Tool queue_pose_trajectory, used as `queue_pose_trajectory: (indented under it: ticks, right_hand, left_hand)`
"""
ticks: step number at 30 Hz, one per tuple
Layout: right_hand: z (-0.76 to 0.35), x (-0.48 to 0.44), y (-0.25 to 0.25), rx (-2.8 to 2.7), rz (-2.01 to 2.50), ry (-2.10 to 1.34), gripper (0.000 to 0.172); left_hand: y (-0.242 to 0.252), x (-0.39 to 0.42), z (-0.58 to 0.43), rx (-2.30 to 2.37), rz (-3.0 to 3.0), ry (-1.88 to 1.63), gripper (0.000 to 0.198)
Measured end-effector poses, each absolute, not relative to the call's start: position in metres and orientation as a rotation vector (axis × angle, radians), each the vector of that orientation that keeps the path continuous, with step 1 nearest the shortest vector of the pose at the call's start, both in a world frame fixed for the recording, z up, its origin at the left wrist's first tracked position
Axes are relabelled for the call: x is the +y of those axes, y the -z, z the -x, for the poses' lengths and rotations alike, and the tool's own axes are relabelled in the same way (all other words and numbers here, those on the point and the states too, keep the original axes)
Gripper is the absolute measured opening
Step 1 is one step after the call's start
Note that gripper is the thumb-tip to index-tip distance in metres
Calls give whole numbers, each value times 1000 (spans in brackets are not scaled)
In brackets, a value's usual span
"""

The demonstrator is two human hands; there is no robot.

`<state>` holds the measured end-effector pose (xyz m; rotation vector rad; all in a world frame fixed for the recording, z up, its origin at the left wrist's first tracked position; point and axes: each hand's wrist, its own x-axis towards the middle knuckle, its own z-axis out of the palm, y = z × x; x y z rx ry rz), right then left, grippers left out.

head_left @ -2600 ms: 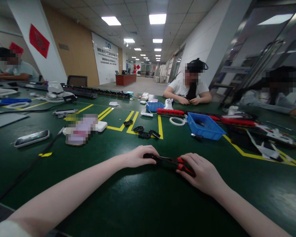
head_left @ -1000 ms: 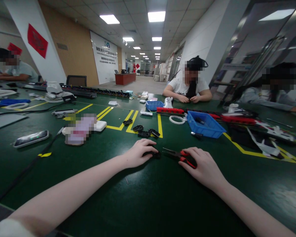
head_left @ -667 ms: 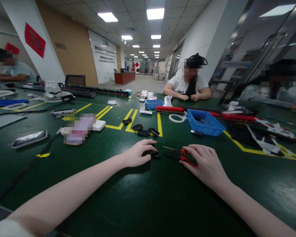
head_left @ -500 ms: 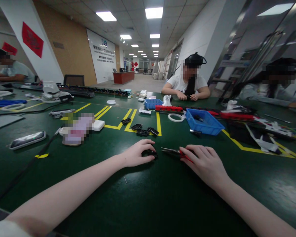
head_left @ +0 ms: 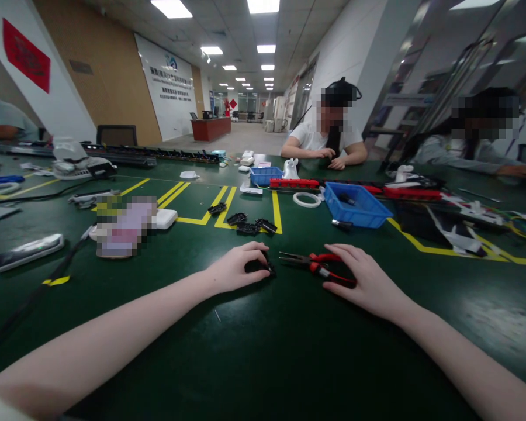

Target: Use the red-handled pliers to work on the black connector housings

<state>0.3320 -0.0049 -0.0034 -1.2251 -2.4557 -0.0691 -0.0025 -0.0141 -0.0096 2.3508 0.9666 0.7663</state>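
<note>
My left hand [head_left: 240, 264] pinches a small black plastic part [head_left: 269, 268] between thumb and fingers, low over the green tabletop; the fingers hide much of it. Just to the right, my right hand [head_left: 359, 270] has its thumb and fingers round the outer sides of the red-and-black handles of needle-nose pliers [head_left: 314, 263]. The handles are spread, and the narrow metal jaws point left at the black part, a short gap away. Beyond my left hand lie several similar black parts [head_left: 248, 228] near the yellow tape. A thin metal pin [head_left: 218, 316] rests below my left wrist.
A blue bin [head_left: 357, 211] with dark items stands behind my right hand, near a white ring [head_left: 307, 200]. To the left are a blurred phone-like object [head_left: 125, 228], a white case [head_left: 164, 219] and a black cable [head_left: 65, 266]. A co-worker [head_left: 328, 140] sits across the table.
The pliers' handles have spread wider, and my right hand's thumb and fingers have parted with them. My left hand still pinches the black part. The whole view has shifted slightly.
</note>
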Motion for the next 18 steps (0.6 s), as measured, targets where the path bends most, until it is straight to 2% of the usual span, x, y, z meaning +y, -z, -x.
queue_pose_trajectory:
  ticks: [2,8,12,18]
  right_hand:
    - [-340,2,9,-2454,1307,-10,76]
    - [-340,3,12,-2379,1316,-195,67]
    - [-330,-4,8,-2207,1295,-190,79]
    - [-324,-10,7,-2354,1260,-87,64]
  left_hand:
    - [9,-15,3,975,-2386,-752,17]
    - [8,-16,0,932,-2512,-658,17]
    - [4,-15,-3,891,-2569,-638,15]
    - [-3,-14,-7,934,-2515,-561,24]
